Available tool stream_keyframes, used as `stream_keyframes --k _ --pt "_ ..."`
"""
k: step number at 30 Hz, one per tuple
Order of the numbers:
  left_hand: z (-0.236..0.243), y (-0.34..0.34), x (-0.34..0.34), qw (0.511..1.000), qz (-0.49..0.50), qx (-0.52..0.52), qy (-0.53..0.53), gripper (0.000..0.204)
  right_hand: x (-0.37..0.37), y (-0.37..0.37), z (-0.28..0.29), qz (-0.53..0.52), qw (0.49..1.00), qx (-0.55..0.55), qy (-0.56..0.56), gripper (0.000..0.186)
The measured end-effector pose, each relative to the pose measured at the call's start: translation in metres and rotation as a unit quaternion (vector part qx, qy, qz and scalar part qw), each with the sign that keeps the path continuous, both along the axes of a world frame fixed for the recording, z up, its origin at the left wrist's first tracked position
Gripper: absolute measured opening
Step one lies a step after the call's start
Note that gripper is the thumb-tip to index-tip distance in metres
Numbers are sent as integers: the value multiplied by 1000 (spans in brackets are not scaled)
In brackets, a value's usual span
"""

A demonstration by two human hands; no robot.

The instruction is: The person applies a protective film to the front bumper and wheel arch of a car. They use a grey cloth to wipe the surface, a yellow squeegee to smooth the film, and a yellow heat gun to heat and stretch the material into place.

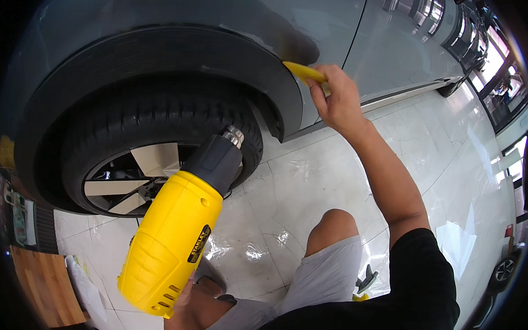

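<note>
My right hand [336,100] grips a flat yellow squeegee [302,70], whose tip rests at the rear edge of the wheel arch [198,52] on a grey car body [327,22]. My left hand [183,293], mostly hidden behind the tool, is closed on a yellow-and-black heat gun [174,231]. The heat gun’s metal nozzle [233,135] points up toward the arch, in front of the black tire [114,119] and its two-tone wheel rim [115,189].
A tiled floor [275,188] lies under my bent legs [325,254]. At the lower left are a wooden board [39,285] and crumpled white material [85,292]. White sheets [450,244] and a small grey tool [366,280] lie at right, with another car’s wheel [503,272] beyond.
</note>
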State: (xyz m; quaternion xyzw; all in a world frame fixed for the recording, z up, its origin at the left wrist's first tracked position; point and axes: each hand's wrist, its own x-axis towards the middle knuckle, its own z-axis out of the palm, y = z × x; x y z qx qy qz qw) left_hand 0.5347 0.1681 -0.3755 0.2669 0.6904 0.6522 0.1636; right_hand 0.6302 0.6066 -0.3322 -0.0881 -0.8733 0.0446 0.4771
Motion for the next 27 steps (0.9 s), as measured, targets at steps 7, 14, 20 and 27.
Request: stream_keyframes --k 7,14,20,27 --pt "-5 -10 1 999 38 14 -11 43 6 -11 11 -1 984 -146 102 25" --pt "10 -33 -3 998 51 25 19 36 3 1 -17 -19 994 -94 51 22" --pt "4 -44 -6 997 65 -33 -12 31 -11 -1 -39 -17 993 -55 104 21" --pt "-10 -32 -5 990 103 -84 -52 25 -2 -8 -27 -47 984 -115 129 26"
